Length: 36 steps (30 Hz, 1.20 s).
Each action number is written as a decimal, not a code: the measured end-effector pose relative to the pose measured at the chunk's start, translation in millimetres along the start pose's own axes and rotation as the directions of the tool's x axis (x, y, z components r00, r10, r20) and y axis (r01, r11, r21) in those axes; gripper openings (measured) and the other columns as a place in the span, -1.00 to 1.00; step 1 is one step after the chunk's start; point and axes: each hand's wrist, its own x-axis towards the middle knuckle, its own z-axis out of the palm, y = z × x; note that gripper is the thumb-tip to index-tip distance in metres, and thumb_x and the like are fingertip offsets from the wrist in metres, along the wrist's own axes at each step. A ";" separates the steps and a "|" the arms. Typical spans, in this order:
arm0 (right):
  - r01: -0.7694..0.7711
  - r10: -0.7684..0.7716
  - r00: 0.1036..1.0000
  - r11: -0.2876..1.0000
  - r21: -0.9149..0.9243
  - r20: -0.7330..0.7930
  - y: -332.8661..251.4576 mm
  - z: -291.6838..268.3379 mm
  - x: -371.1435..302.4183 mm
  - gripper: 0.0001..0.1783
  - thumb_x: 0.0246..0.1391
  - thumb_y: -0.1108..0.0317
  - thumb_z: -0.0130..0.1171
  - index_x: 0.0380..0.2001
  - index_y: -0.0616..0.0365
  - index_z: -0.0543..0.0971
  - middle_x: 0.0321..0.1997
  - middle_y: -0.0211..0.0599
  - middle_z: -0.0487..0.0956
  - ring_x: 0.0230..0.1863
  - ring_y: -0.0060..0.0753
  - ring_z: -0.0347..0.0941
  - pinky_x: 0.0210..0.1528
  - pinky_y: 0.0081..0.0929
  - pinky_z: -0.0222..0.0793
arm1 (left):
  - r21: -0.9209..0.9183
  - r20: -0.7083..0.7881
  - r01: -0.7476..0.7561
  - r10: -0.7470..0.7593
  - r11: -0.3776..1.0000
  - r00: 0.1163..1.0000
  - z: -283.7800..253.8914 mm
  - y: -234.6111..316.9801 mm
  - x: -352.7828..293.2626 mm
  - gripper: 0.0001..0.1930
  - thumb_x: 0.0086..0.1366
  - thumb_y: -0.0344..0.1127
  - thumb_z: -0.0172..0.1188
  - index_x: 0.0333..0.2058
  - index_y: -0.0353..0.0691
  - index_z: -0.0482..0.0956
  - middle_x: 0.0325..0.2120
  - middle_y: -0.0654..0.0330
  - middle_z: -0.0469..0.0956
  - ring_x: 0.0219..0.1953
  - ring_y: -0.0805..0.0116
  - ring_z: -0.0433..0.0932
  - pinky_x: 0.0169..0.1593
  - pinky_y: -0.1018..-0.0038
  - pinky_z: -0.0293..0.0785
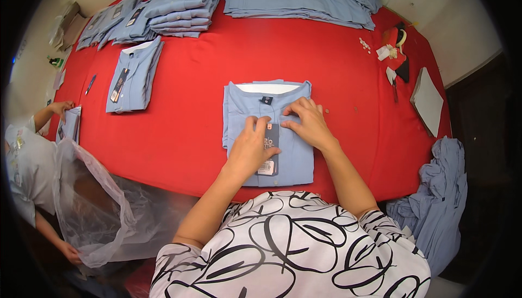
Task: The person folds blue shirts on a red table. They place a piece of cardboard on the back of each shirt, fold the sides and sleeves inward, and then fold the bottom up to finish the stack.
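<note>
Both hands (left hand [249,148], right hand [307,124]) press a folded blue shirt [293,159].

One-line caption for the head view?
Both hands, left hand and right hand, press a folded blue shirt on the red table.

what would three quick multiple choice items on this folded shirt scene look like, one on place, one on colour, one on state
1. Where does the folded shirt under the hands lie?
A. on the red table
B. inside the clear plastic bag
C. on top of the far stack

2. What colour is that shirt?
A. white
B. light blue
C. red

3. What are the left hand and right hand doing?
A. both raised off the table
B. both resting on the shirt front by the dark hang tag
C. one of them holding the pen

Answers: 1 A, the shirt lies flat on the red cloth; 2 B, its fabric is pale blue; 3 B, both hands press on it beside the tag.
</note>
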 end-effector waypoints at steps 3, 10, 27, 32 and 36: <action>-0.072 0.072 0.997 0.996 -0.046 0.006 -2.6 -0.2 0.6 -0.71 -0.03 0.15 0.38 -0.31 0.04 0.60 -0.17 -0.38 0.50 -0.01 -0.28 0.33 0.08 -0.29 0.07 | -0.085 0.010 0.098 -0.098 0.992 0.995 -7.7 -2.4 5.8 -0.29 0.01 -0.39 0.48 0.13 -0.29 0.33 -0.07 -0.09 0.45 -0.21 0.10 0.63 -0.16 0.32 0.57; -0.082 0.067 0.990 0.989 -0.119 -0.124 -7.5 8.3 2.9 -0.68 -0.08 0.09 0.40 -0.32 0.02 0.60 -0.17 -0.41 0.52 -0.04 -0.25 0.39 0.03 -0.20 0.25 | -0.398 0.175 0.227 -0.169 0.889 0.970 -24.4 -1.2 13.3 -0.27 0.00 -0.40 0.50 0.15 -0.21 0.33 -0.17 0.00 0.55 -0.22 0.25 0.64 -0.19 0.40 0.58; -0.395 0.405 0.899 0.582 0.711 0.168 33.7 -19.2 15.9 -0.51 0.18 0.58 0.10 0.20 0.22 0.41 0.08 -0.23 0.47 -0.02 -0.41 0.48 -0.08 -0.42 0.51 | -0.645 0.000 0.213 -0.279 0.734 0.960 -47.0 -96.3 65.1 -0.45 0.25 -0.52 0.19 0.21 -0.27 0.26 0.03 -0.10 0.47 0.09 0.11 0.48 0.10 0.36 0.47; -0.383 0.322 0.899 0.255 0.888 0.295 35.9 -22.4 30.2 -0.37 0.16 0.67 0.01 0.33 0.26 0.29 0.29 -0.09 0.35 0.16 -0.28 0.41 0.05 -0.40 0.49 | -0.576 0.028 0.179 -0.200 0.797 0.979 -31.7 -111.8 68.1 -0.51 0.29 -0.59 0.06 0.21 -0.20 0.40 0.26 -0.09 0.29 0.28 0.12 0.34 0.30 0.33 0.31; -0.399 0.232 0.914 0.365 0.841 0.332 2.5 -19.0 76.1 -0.35 0.11 0.69 0.04 0.32 0.32 0.30 0.07 -0.15 0.49 -0.15 -0.47 0.49 -0.25 -0.57 0.48 | -0.417 -0.295 0.066 -0.204 0.906 0.934 -51.8 -123.0 45.0 -0.50 0.28 -0.57 0.08 0.21 -0.18 0.43 0.31 -0.11 0.27 0.36 -0.01 0.25 0.36 0.31 0.22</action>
